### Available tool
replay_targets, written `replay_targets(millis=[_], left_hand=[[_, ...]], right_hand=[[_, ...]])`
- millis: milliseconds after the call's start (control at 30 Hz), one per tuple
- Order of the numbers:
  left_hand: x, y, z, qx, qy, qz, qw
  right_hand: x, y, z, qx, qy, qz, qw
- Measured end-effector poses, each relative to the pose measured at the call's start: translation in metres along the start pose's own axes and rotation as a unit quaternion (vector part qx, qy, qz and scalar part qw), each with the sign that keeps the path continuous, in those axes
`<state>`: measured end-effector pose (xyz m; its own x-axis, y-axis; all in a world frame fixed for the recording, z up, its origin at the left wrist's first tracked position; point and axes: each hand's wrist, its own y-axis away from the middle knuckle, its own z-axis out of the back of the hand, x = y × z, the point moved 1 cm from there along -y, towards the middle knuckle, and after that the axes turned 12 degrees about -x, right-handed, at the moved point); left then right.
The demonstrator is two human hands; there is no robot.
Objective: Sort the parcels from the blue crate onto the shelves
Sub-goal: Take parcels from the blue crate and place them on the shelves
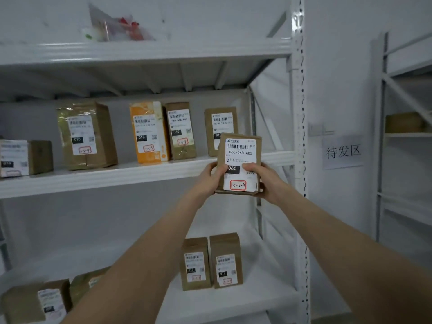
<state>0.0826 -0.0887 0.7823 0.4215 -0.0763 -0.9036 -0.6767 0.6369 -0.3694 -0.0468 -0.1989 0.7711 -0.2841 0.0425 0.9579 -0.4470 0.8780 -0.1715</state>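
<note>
Brown parcel (239, 153) in curled grip of left hand (210, 177) and right hand (264, 181), before white shelf (93, 181), grey wall (339, 66).

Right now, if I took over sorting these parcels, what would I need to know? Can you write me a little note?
Hands: the left hand and right hand both grip one brown parcel, upright, label 060-06B-A05, in front of the right end of the middle shelf. It is not set down yet.
Done: five parcels stand on the middle shelf, one an orange parcel. More stand on the lower shelf.
Left: place this parcel, probably at that right end. The blue crate is out of view, so I cannot tell what remains.
</note>
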Motion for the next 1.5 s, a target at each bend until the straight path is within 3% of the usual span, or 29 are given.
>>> replay_targets(millis=[467, 600, 833, 1100, 1500], left_hand=[[-0.075, -0.069, -0.052, -0.04, 0.018, -0.076, 0.996], [-0.09, -0.091, -0.066, -0.08, 0.002, -0.091, 0.993], [-0.084, -0.111, -0.101, -0.08, -0.047, -0.074, 0.993], [-0.068, -0.131, -0.129, -0.082, -0.106, -0.065, 0.989], [-0.049, -0.153, -0.109, -0.117, -0.136, -0.055, 0.982]], right_hand=[[0.075, -0.083, 0.02, 0.008, -0.011, 0.08, 0.997], [0.089, -0.101, 0.02, -0.003, 0.003, 0.156, 0.988], [0.075, -0.129, 0.028, -0.137, 0.156, 0.25, 0.946], [0.066, -0.155, 0.034, -0.221, 0.278, 0.216, 0.909], [0.053, -0.165, 0.003, -0.171, 0.352, 0.195, 0.899]])
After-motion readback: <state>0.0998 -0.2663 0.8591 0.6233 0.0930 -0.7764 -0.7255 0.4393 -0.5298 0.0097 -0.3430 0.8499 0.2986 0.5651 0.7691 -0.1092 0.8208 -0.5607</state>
